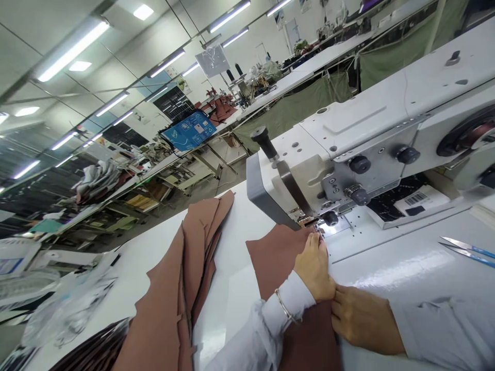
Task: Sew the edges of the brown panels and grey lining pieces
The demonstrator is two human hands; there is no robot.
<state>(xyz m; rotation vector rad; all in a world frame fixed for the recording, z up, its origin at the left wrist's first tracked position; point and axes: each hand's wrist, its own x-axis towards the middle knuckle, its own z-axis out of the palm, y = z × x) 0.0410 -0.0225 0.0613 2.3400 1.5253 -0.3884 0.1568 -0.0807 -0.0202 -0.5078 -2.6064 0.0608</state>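
A brown leather-like piece (270,257) lies on the white table, its top edge at the needle area of a white sewing machine (294,170). My left hand (315,268) is on the piece's right edge just in front of the presser foot, fingers pressed together on the material. Close behind it, my right hand (365,317) has its fingers curled at the same edge, nearly touching my left wrist. Its fingertips are partly hidden. The needle itself cannot be made out.
Left of the work lies a stack of brown cut pieces (166,288), with dark strips (96,348) beside it. Scissors (467,249) with blue handles rest at the right. A box (413,201) sits under the machine arm. Clear plastic (69,309) covers the far left.
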